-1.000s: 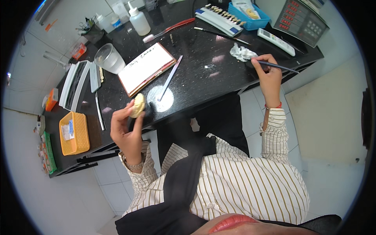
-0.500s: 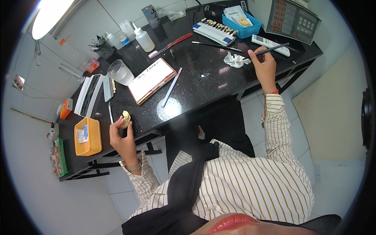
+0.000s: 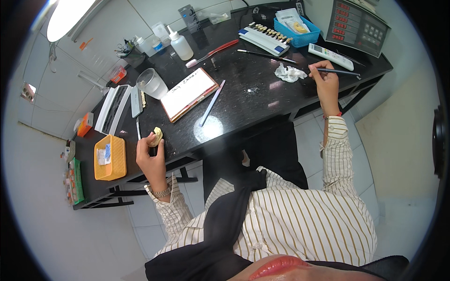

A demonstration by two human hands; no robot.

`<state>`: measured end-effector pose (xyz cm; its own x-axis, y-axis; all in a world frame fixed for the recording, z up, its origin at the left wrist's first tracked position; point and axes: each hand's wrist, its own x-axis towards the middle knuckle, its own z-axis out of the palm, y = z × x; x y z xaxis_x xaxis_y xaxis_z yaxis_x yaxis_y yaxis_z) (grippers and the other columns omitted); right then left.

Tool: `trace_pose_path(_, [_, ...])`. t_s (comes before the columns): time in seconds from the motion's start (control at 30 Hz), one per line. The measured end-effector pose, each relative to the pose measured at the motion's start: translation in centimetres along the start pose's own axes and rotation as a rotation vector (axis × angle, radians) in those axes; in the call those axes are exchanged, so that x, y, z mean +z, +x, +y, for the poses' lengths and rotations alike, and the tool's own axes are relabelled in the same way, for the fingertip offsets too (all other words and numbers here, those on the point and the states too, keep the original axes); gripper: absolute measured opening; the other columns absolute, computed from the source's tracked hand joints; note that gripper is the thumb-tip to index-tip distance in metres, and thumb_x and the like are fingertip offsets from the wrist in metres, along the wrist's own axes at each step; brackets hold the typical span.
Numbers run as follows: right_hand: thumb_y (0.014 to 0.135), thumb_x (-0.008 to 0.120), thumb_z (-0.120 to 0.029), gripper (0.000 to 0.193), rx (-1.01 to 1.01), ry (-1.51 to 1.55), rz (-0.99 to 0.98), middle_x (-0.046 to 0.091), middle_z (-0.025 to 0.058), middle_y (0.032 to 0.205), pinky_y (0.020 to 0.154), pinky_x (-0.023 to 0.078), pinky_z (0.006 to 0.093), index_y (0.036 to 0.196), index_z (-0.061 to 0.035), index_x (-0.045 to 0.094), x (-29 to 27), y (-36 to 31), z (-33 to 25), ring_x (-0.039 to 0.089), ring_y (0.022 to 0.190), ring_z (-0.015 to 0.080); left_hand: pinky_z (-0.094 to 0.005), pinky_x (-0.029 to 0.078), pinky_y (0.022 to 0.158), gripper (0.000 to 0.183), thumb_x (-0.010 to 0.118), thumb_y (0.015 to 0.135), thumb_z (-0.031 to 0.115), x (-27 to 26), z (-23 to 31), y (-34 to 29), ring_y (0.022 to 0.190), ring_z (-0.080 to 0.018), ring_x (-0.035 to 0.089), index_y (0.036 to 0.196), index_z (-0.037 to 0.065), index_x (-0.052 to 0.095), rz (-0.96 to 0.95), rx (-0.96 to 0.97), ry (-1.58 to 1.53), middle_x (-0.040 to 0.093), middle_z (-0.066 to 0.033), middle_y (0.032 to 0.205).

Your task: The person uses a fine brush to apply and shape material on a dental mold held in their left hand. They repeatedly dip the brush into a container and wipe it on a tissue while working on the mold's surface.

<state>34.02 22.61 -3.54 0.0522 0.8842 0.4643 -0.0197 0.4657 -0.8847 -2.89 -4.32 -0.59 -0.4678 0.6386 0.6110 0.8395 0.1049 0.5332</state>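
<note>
At the table's left front edge, my left hand (image 3: 152,159) pinches a small pale-yellow dental cast (image 3: 158,136). Over the right part of the table, my right hand (image 3: 326,86) is closed on a slim dark-handled brush (image 3: 344,72), whose handle points right. The brush's tip is too small to make out, near a crumpled white tissue (image 3: 289,73) just left of my fingers. Behind the tissue lies a second thin black brush (image 3: 267,56). A tooth shade guide (image 3: 264,41) with several tooth-coloured tabs stands farther back.
On the black table (image 3: 243,110) are a white pad (image 3: 190,95), a pale blue stick (image 3: 212,103), a plastic cup of water (image 3: 152,84), a red toothbrush (image 3: 213,54) and a squeeze bottle (image 3: 180,46). A yellow basket (image 3: 121,159) stands left; a blue basket (image 3: 309,37) and remote (image 3: 330,56) right.
My right hand has turned, and the brush handle has swung from slanting up to tilting slightly down at the right. The whole view has shifted a little. My left hand keeps the cast.
</note>
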Motion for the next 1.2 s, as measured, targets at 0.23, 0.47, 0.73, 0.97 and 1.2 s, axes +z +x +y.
trace_pose_path(0.23, [0.092,0.050,-0.009,0.011,0.038,0.438,-0.097,0.057,0.0055,0.087,0.079,0.045,0.0250,0.094,0.0007,0.055,1.4,0.2,-3.4,0.058,0.080,0.0114,-0.0309,0.047,0.077,0.017,0.064,0.071,-0.005,-0.5,-0.2,0.2,0.092,-0.0234,0.062,0.086,-0.002,0.056,-0.019,0.012,-0.095,0.061,-0.0130,0.088])
trace_pose_path(0.47, [0.088,0.057,-0.008,0.010,-0.190,0.403,-0.516,0.062,0.0087,0.097,0.081,0.049,0.0257,0.096,-0.0014,0.056,11.2,0.4,-13.8,0.062,0.085,0.0134,-0.0298,0.048,0.076,0.022,0.066,0.072,-0.003,-1.2,-0.6,0.8,0.088,-0.0221,0.063,0.091,-0.001,0.055,-0.031,-0.066,-0.122,0.063,-0.0126,0.089])
trace_pose_path(0.73, [0.086,0.059,-0.013,0.011,-0.450,0.073,-0.877,0.063,0.0036,0.080,0.069,0.048,0.0238,0.089,-0.0030,0.057,28.9,2.0,-14.7,0.061,0.077,0.0097,-0.0306,0.049,0.076,0.033,0.068,0.071,-0.002,-0.8,-0.9,2.0,0.086,-0.0226,0.063,0.100,0.002,0.053,-0.045,-0.066,-0.188,0.063,-0.0121,0.090])
trace_pose_path(0.97, [0.079,0.064,-0.013,0.015,-0.548,-0.330,-0.924,0.062,0.0100,0.074,0.065,0.047,0.0317,0.088,-0.0021,0.060,35.5,2.4,-12.2,0.060,0.069,0.0202,-0.0290,0.047,0.080,0.038,0.068,0.073,0.001,-1.6,-1.3,1.5,0.087,-0.0185,0.063,0.107,0.004,0.052,-0.051,-0.064,-0.156,0.064,-0.0095,0.090])
trace_pose_path(1.2, [0.087,0.059,-0.016,0.015,-0.017,0.393,-0.712,0.062,0.0076,0.085,0.067,0.051,0.0283,0.093,-0.0023,0.056,25.9,4.7,-13.2,0.063,0.077,0.0147,-0.0312,0.046,0.082,0.041,0.069,0.071,0.002,-1.5,-0.8,1.0,0.094,-0.0212,0.061,0.109,0.006,0.053,-0.021,-0.042,-0.124,0.064,-0.0083,0.096])
